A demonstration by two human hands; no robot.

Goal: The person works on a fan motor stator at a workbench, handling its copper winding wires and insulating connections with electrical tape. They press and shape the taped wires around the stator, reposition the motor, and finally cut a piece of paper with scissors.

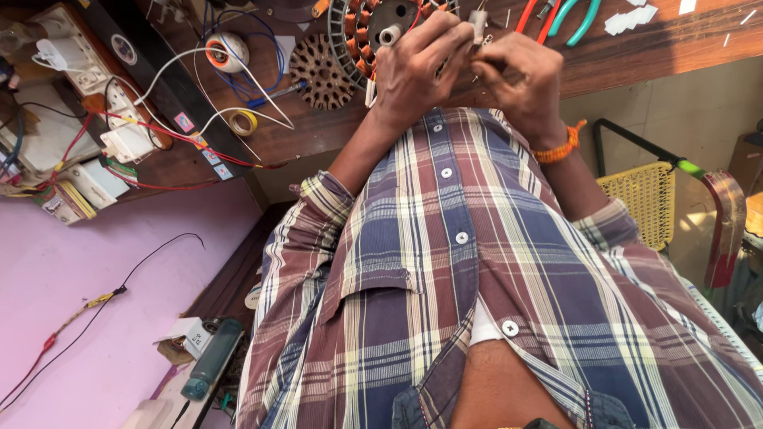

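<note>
Clutter Around the Wooden Desk

A dark wooden desk (636, 48) is carrying a brown perforated disc (321, 71), a roll of yellowish tape (243, 121) and an orange-and-white spool (225, 51) among looping white and blue wires. Teal-handled pliers (574, 17) are lying near the far edge, just beside orange-handled ones (534, 16). White switchboards (87, 79) are sitting to one side, red wires trailing from them. A yellow mesh chair (642, 202) is standing beside the desk, and a black wire is running across the pink wall (95, 270)
</note>
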